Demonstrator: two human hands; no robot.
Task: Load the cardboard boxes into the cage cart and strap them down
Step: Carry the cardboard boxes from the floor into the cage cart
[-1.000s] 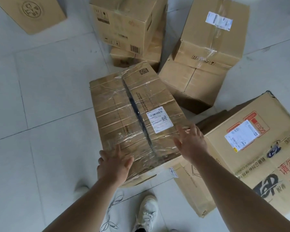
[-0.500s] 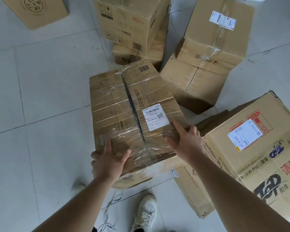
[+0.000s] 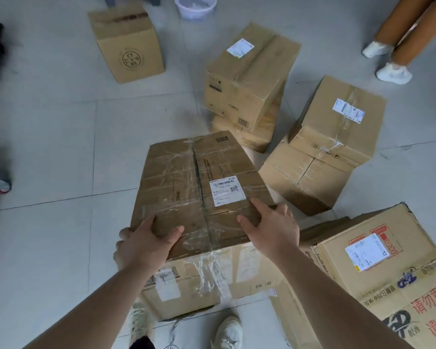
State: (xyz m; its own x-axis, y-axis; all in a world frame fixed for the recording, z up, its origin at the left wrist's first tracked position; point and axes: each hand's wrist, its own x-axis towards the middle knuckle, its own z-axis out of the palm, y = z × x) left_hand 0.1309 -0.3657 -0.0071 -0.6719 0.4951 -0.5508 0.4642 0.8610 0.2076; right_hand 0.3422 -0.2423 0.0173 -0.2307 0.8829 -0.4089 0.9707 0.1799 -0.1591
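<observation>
1. Upper left: a stamped cardboard box (image 3: 129,44) stands on the tiled floor (image 3: 48,147). It sits further inside the view than half a second ago.
2. The left hand (image 3: 146,244) is clamped on the near left corner of the taped cardboard box (image 3: 186,182), with the thumb on top and the fingers round the side.
3. The taped cardboard box is held between both hands in front of the person. It is now nearer the camera, and more of its taped front face shows.
4. The right hand (image 3: 269,227) is clamped on the near right edge, with the thumb on top just below the shipping label (image 3: 227,191).
5. Right of centre: the first box stack (image 3: 247,79), the second box stack (image 3: 337,127) and the printed carton (image 3: 388,273) remain on the floor.
6. Top right: a second person's legs (image 3: 408,28) have come into view.
</observation>
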